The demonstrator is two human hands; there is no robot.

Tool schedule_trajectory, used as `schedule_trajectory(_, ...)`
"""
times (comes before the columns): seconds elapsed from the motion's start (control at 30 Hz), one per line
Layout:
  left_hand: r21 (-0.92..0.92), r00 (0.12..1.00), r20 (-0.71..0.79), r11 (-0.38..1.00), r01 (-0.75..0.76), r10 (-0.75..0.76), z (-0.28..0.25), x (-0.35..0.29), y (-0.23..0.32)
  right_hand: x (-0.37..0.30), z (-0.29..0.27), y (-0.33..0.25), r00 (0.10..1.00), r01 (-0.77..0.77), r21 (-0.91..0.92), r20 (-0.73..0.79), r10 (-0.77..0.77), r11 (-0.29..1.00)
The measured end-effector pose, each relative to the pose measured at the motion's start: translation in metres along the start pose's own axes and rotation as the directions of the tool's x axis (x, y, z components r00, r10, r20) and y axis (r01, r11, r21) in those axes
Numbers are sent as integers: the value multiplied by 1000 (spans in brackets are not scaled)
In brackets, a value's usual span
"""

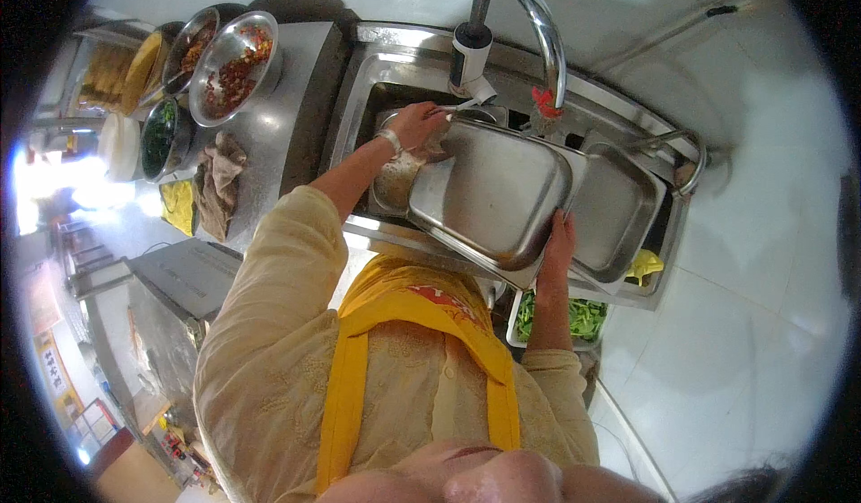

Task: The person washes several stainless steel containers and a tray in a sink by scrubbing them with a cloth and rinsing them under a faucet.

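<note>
A rectangular stainless steel tray (493, 189) is held tilted over the double sink (354, 108). My right hand (557, 243) grips its near right edge, thumb against the rim. At the far left corner, my left hand (418, 130) has its fingers curled at the rim, just below the white tap nozzle (482, 89); the fingertips are partly hidden. Under the tray's left side shows a metal basin (393, 185) in the left bowl. Another shallow steel tray (614, 207) lies to the right, across the right bowl.
A tall curved chrome faucet (545, 28) rises behind the sink. On the left counter stand a steel bowl of chopped red chillies (235, 68), a bowl of greens (161, 140) and a brown cloth (220, 185). A yellow cloth (644, 265) lies at the sink's right corner, above leafy greens (583, 317).
</note>
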State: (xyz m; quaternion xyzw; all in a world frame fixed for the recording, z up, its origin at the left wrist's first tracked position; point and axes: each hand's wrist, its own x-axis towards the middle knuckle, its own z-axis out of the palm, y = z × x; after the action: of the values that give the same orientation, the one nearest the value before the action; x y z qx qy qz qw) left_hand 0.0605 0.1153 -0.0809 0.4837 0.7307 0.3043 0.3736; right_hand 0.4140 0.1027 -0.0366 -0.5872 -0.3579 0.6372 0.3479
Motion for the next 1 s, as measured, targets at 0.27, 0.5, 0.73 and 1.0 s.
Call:
schedule_trajectory(0.27,26,997,75,1000,4,-6,7,30,22,22,-1,1,999,-27,-158,-38,21,987)
schedule_trajectory(0.5,-286,997,8,955,78,-80,-7,34,31,45,-29,13,999,-11,-229,-36,3,973)
schedule_trajectory(0.73,486,984,-144,859,163,-105,61,-7,-137,38,-44,-4,998,-30,-293,-65,11,956)
schedule_trajectory(1.0,-294,928,-29,890,348,-372,75,-19,-145,61,-62,35,998,5,-286,-63,-24,958)
